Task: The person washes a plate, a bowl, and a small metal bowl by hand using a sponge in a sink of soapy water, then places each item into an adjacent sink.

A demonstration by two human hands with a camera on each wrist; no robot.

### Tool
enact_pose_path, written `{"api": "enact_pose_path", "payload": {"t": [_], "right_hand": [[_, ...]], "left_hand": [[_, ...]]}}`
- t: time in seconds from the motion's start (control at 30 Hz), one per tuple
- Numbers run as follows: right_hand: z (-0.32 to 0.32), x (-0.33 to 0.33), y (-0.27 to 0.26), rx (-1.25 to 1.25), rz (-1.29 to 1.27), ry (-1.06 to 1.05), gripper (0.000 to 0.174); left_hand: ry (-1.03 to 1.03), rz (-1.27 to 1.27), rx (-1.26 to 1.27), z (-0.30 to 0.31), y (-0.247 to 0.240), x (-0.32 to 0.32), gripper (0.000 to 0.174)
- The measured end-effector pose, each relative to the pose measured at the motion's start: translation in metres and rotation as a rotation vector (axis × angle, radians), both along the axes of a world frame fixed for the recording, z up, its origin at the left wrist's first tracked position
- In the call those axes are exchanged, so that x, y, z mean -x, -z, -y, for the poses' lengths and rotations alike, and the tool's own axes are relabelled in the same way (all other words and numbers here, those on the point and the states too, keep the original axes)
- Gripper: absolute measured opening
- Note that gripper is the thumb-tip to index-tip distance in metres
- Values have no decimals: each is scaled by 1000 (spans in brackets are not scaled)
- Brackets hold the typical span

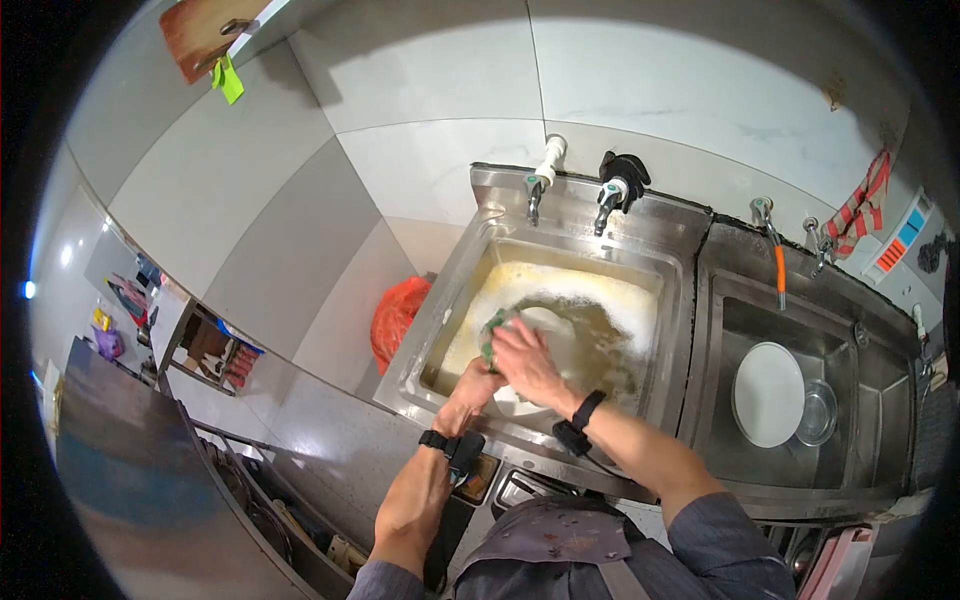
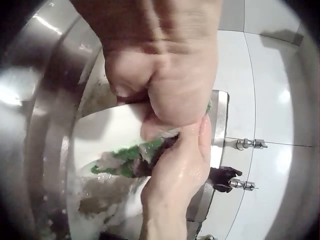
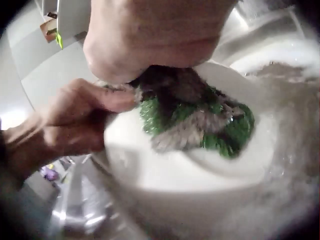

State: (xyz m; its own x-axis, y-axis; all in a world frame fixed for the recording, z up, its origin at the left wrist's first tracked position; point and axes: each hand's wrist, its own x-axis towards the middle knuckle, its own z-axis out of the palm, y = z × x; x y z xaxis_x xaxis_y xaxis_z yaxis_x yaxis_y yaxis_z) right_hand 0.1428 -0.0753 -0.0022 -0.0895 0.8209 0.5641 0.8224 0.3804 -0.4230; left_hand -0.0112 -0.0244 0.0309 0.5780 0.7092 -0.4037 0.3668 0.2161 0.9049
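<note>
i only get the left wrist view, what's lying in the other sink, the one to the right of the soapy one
Observer: The head view shows a white plate in the right-hand sink, with a clear dish right beside it.
Operator: ok and the tap above that sink, anything on its end
Observer: Yes, an orange tube points down from the tap.
Operator: what's by the left side of the soapy sink
Observer: A red bag sits just outside the left side of the soapy sink.
</note>
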Motion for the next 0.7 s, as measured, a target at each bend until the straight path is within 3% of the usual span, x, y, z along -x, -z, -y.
{"api": "enact_pose_path", "payload": {"t": [0.07, 0.1, 0.17, 0.2, 0.27, 0.33, 0.37, 0.47, 0.53, 0.57, 0.63, 0.67, 0.7], "right_hand": [[-13, -17, -8, 12, 96, 133, 30], [-21, -27, -1, 52, -3, 179, 31], [-27, -52, 3, 252, -238, 219, 38], [-21, -62, 7, 255, -239, 218, 38], [-12, -86, 16, 493, -574, 425, 46], [-24, -123, 106, 522, -945, 522, 54], [-6, -128, 95, 657, -1218, 503, 57], [15, -120, 75, 623, -1255, 590, 59], [8, -135, 112, 538, -1274, 494, 60], [3, -134, 106, 448, -1144, 546, 57], [3, -131, 75, 379, -787, 596, 49], [6, -129, 53, 375, -789, 601, 49], [9, -127, 29, 391, -678, 499, 47]], "left_hand": [[23, -12, -20, 1, 10, -1, 38], [5, 363, -1, -4, 55, -5, 40], [-5, 419, 103, 6, 39, -7, 39], [-14, 477, 207, 9, 35, -6, 38], [7, 482, 211, 8, 32, -3, 42], [-61, 571, 220, 10, 31, -3, 44], [-58, 572, 224, 13, 29, -2, 44], [-69, 589, 246, 10, 15, -4, 46], [-10, 393, 218, 11, 8, 1, 44], [36, 147, 174, 2, 2, 6, 42], [15, 215, 216, -11, 14, -3, 43], [-15, 284, 264, -15, 18, -7, 45], [-5, 176, 211, -3, -24, -15, 44]]}}
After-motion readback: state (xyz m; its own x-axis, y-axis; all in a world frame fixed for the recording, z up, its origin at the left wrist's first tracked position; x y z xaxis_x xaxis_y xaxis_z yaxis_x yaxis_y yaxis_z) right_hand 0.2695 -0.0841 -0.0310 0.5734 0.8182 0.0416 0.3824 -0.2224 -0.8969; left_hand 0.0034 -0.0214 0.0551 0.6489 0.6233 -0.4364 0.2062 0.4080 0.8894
